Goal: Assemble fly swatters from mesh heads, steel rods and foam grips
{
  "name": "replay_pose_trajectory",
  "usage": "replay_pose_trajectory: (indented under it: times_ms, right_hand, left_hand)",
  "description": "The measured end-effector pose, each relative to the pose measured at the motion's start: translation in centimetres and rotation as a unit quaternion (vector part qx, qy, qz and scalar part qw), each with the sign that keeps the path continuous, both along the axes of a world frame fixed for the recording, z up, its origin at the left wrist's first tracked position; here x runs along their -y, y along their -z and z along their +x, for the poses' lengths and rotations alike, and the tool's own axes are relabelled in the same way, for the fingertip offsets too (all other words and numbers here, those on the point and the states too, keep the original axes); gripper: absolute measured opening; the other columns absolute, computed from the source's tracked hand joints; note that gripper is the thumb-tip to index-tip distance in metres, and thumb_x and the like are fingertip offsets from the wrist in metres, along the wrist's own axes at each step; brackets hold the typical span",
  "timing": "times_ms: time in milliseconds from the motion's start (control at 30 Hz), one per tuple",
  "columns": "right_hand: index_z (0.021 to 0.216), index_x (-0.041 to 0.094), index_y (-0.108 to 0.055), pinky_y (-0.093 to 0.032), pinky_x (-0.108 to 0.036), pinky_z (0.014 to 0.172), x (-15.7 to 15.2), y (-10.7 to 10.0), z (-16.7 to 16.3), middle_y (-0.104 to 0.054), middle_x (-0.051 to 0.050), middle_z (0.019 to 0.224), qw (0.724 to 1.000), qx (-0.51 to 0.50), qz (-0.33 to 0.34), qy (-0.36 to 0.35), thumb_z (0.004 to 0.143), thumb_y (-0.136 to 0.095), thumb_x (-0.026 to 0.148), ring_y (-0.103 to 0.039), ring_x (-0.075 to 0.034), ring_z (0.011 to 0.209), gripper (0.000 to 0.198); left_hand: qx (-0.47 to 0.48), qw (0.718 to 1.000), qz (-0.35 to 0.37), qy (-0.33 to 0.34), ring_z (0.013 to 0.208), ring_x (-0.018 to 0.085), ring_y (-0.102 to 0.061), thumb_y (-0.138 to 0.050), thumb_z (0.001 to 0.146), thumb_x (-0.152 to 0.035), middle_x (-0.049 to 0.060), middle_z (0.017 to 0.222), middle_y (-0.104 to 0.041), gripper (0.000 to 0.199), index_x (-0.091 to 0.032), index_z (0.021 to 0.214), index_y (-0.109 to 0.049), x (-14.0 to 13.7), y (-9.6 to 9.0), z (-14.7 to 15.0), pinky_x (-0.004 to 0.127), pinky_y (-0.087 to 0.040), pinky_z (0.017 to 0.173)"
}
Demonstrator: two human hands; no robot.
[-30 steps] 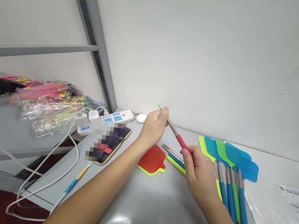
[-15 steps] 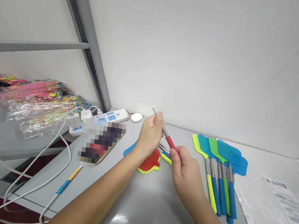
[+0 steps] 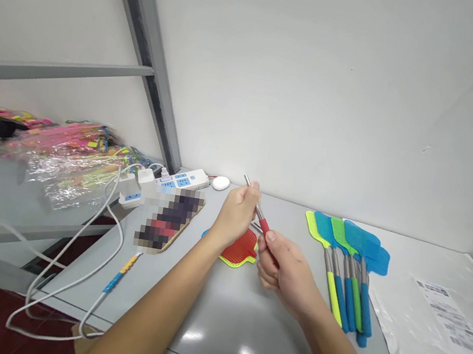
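Note:
A telescopic fly swatter handle [image 3: 265, 225], with a silver metal rod and a red grip, is tilted between my two hands above the table. My left hand [image 3: 236, 210] is closed around the metal rod, whose bare tip sticks out above the fingers. The red grip sits in my right hand [image 3: 283, 265], fingers wrapped round it. Below my left hand lie loose swatter heads: a red one [image 3: 243, 248] over a yellow-green one, with a blue edge showing. More metal rods show behind the held handle, mostly hidden by my hands.
Several assembled fly swatters [image 3: 350, 279] lie in a row at right, beside a white plastic mailing bag [image 3: 440, 305]. To the left are a blurred phone [image 3: 173, 221], a power strip [image 3: 186, 180], white cables and a round white object [image 3: 220, 183]. Plastic-wrapped colourful items [image 3: 73, 157] sit on a shelf.
My right hand has moved slightly up the red grip, with its fingers now wrapped more fully round it. My left hand still holds the rod. The camera view has shifted slightly.

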State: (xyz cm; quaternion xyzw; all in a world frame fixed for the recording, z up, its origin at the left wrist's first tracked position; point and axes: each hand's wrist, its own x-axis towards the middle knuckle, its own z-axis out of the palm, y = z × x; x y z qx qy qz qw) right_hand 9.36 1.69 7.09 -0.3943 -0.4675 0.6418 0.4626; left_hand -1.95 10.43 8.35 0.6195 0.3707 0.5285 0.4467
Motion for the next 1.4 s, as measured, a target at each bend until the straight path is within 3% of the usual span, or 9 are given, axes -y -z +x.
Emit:
replay_pose_trajectory:
  times_ms: [100, 167, 267, 400, 500, 600, 800, 1167, 1400]
  right_hand:
    - [0.081, 0.023, -0.047, -0.031, -0.022, 0.041, 0.1, 0.0, -0.1, -0.032, 0.012, 0.046, 0.999, -0.025, -0.023, -0.009, 0.095, -0.038, 0.052, -0.024, -0.007, 0.034, 0.033]
    - [0.082, 0.023, -0.048, -0.030, -0.021, 0.041, -0.1, -0.1, 0.7, -0.034, 0.011, 0.048, 0.999, 0.027, -0.025, -0.005, 0.094, -0.040, 0.054, -0.027, -0.007, 0.036, 0.034]
    - [0.084, 0.022, -0.051, -0.023, -0.021, 0.040, -0.7, -0.4, 2.8, -0.033, 0.010, 0.054, 0.985, 0.171, -0.001, 0.010, 0.092, -0.042, 0.056, -0.026, -0.008, 0.041, 0.036]
    - [0.069, 0.022, -0.047, -0.027, -0.023, 0.049, -1.0, -0.7, 5.8, -0.043, 0.005, 0.061, 0.899, 0.420, 0.111, 0.062, 0.092, -0.045, 0.048, -0.038, -0.011, 0.055, 0.035]
    - [0.066, 0.022, -0.052, -0.026, -0.025, 0.048, -0.5, -0.6, 7.0, -0.054, 0.002, 0.062, 0.840, 0.531, 0.114, -0.007, 0.091, -0.047, 0.041, -0.045, -0.014, 0.055, 0.031]
    - [0.067, 0.024, -0.060, -0.025, -0.026, 0.046, 0.1, -0.5, 7.3, -0.061, -0.001, 0.065, 0.811, 0.573, 0.099, -0.060, 0.089, -0.048, 0.035, -0.052, -0.016, 0.055, 0.027]
    - [0.065, 0.024, -0.064, -0.022, -0.025, 0.043, 0.1, -0.1, 8.1, -0.060, -0.001, 0.057, 0.810, 0.573, 0.113, -0.056, 0.086, -0.052, 0.031, -0.052, -0.016, 0.049, 0.025]
    - [0.061, 0.021, -0.054, -0.022, -0.025, 0.045, 0.3, -0.7, 7.4, -0.057, 0.000, 0.059, 0.749, 0.656, 0.065, -0.066, 0.085, -0.048, 0.027, -0.047, -0.013, 0.051, 0.025]
    - [0.072, 0.024, -0.068, -0.027, -0.024, 0.049, 0.3, -1.6, 8.0, -0.063, -0.001, 0.066, 0.764, 0.634, 0.114, -0.040, 0.087, -0.050, 0.030, -0.054, -0.014, 0.054, 0.024]
  left_hand:
    - [-0.074, 0.995, -0.017, 0.061, 0.044, 0.011, -0.038, -0.035, 0.093, -0.057, -0.005, 0.046, -0.039, 0.049, -0.020, 0.061, -0.042, 0.5, 0.7, 0.3, 0.023, -0.030, 0.047]
    - [-0.113, 0.987, -0.032, 0.105, 0.044, 0.012, -0.041, -0.032, 0.093, -0.058, -0.005, 0.044, -0.041, 0.050, -0.021, 0.062, -0.043, 0.8, 1.1, 0.5, 0.024, -0.031, 0.047]
    - [-0.181, 0.978, 0.014, 0.098, 0.052, 0.013, -0.045, -0.028, 0.095, -0.056, -0.004, 0.053, -0.046, 0.051, -0.020, 0.062, -0.044, 0.9, 1.6, 0.0, 0.025, -0.034, 0.052]
    - [-0.339, 0.934, 0.092, 0.068, 0.071, 0.018, -0.050, -0.035, 0.095, -0.048, 0.000, 0.070, -0.055, 0.041, -0.021, 0.071, -0.051, 1.1, 2.6, -1.9, 0.029, -0.039, 0.067]
    - [-0.408, 0.902, 0.115, 0.081, 0.100, 0.024, -0.050, -0.053, 0.087, -0.042, 0.005, 0.101, -0.061, 0.023, -0.022, 0.097, -0.059, 1.4, 3.5, -3.7, 0.036, -0.040, 0.087]
    - [-0.441, 0.884, 0.115, 0.106, 0.122, 0.028, -0.040, -0.064, 0.078, -0.040, 0.006, 0.129, -0.052, 0.048, -0.027, 0.123, -0.053, 1.6, 4.1, -5.1, 0.043, -0.034, 0.102]
    - [-0.489, 0.859, 0.087, 0.121, 0.133, 0.033, -0.031, -0.072, 0.066, -0.047, 0.009, 0.143, -0.039, 0.073, -0.029, 0.132, -0.047, 1.6, 4.3, -5.9, 0.048, -0.030, 0.107]
    - [-0.490, 0.857, 0.093, 0.133, 0.129, 0.031, -0.037, -0.069, 0.067, -0.037, 0.007, 0.136, -0.047, 0.064, -0.030, 0.128, -0.049, 1.9, 3.9, -5.6, 0.046, -0.033, 0.105]
    - [-0.477, 0.867, 0.120, 0.083, 0.136, 0.034, -0.026, -0.071, 0.064, -0.031, 0.007, 0.146, -0.035, 0.067, -0.033, 0.127, -0.051, 2.0, 3.3, -5.4, 0.051, -0.030, 0.107]
